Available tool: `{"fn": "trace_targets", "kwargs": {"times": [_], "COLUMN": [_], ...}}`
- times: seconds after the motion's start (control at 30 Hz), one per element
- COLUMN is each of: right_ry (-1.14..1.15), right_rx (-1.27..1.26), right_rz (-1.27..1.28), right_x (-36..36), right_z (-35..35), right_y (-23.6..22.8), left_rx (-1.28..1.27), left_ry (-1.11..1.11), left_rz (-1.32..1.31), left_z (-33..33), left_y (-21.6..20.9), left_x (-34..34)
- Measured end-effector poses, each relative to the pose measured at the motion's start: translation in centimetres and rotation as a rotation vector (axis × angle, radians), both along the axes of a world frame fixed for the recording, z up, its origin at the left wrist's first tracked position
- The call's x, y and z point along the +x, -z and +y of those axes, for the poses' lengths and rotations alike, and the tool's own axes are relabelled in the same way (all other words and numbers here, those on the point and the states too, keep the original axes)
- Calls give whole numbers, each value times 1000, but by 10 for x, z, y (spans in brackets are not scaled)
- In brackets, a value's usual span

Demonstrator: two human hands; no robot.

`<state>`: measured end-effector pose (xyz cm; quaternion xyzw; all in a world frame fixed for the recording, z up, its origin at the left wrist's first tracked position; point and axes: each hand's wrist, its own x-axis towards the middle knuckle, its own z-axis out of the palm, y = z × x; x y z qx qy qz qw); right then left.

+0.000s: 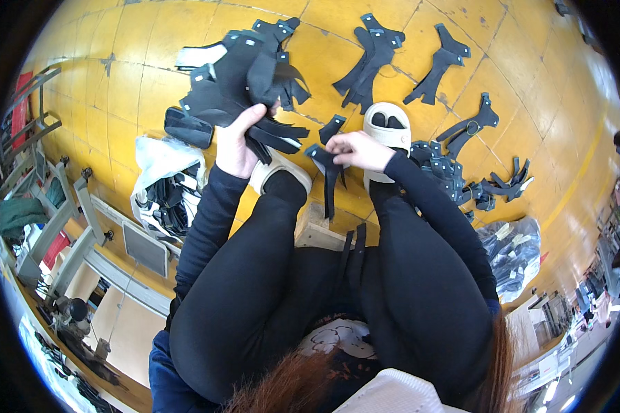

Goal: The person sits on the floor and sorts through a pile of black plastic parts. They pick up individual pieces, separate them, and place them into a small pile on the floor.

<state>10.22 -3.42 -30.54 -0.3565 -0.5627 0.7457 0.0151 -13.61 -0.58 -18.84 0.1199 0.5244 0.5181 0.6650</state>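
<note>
My left hand (240, 143) is closed around the lower end of a thick bunch of black fabric straps (227, 79), thumb on top. The bunch fans out away from me, and several pieces have small pale tags. Between my feet, my right hand (362, 150) pinches one black fabric strap (326, 165) near its wide end. Its narrow tail hangs down toward me. Just beyond the right fingers is another small black piece (332, 128). Part of the left fingers is hidden beneath the bunch.
On the yellow tiled floor (517, 41) lie black strap piles (372, 62), a smaller group (437, 65) and a heap (441, 168) beside my right shoe (387, 124). Plastic bags (169, 182) of parts flank my legs. A metal-framed workbench (69, 206) stands left.
</note>
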Motion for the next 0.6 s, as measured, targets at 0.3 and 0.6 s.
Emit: {"fn": "trace_targets", "kwargs": {"times": [0.3, 0.6], "right_ry": [354, 593], "right_rx": [639, 230], "right_rz": [-271, -23], "right_x": [-11, 12], "right_z": [6, 57], "right_y": [9, -108], "left_rx": [-130, -86], "left_ry": [168, 430], "left_rz": [20, 180], "left_z": [-19, -26], "left_y": [11, 16], "left_x": [11, 12]}}
